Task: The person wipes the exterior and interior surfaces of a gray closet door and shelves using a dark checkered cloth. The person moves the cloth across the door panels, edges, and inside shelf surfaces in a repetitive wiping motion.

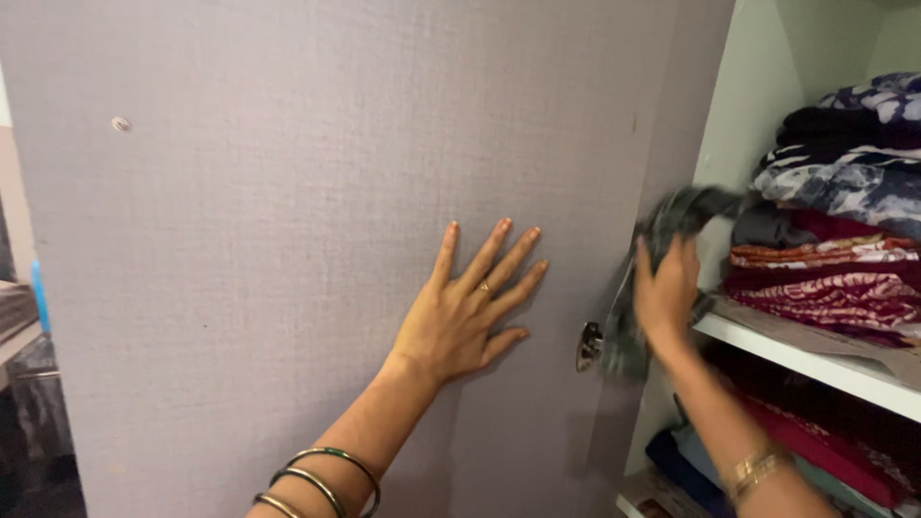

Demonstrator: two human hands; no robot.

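My left hand (468, 305) lies flat with fingers spread against the grey-lilac wardrobe door (269, 240). My right hand (665, 293) grips a dark grey-green cloth (672, 219), blurred by motion, at the open edge of the wardrobe. The cloth hangs down past the door's metal latch (588, 346) and reaches up towards a stack of folded clothes (835, 230) on the white shelf (767, 345). Bangles circle both of my wrists.
The stack holds dark, blue-patterned and red-patterned fabrics. More folded clothes (767, 451) in red and blue lie under the shelf. The white wardrobe side wall (748, 96) rises behind the cloth. Dark furniture (24, 384) stands at the far left.
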